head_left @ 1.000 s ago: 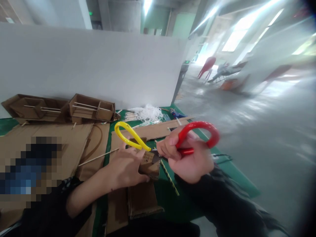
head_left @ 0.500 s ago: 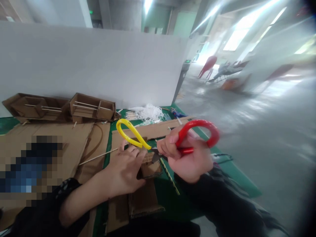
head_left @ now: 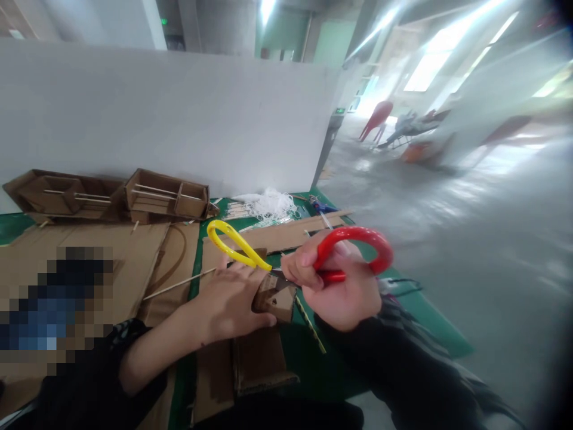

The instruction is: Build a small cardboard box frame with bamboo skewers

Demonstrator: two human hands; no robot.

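Observation:
My right hand (head_left: 338,280) is closed around a pair of scissors (head_left: 353,234) with one red and one yellow handle loop. Its fist wraps the red side near the pivot, and the blades spread apart, one pointing down at a small folded cardboard piece (head_left: 283,303). A small dark hole shows in that piece's face. My left hand (head_left: 230,298) grips the piece from the left, thumb along its near edge; the other fingertips are partly hidden behind it and below the yellow loop. Under the left hand lies a larger cardboard strip (head_left: 259,358).
A twisted drill bit-like rod (head_left: 311,325) lies on the green table surface (head_left: 322,376). Flat cardboard sheets (head_left: 120,245) and a thin stick (head_left: 179,283) are at left. Cardboard boxes (head_left: 168,194) and tangled white string (head_left: 271,206) sit by the grey partition (head_left: 179,113).
The small cardboard piece has tilted up in my left hand, so its face with the hole now shows. My right hand and the scissors have shifted slightly left and down.

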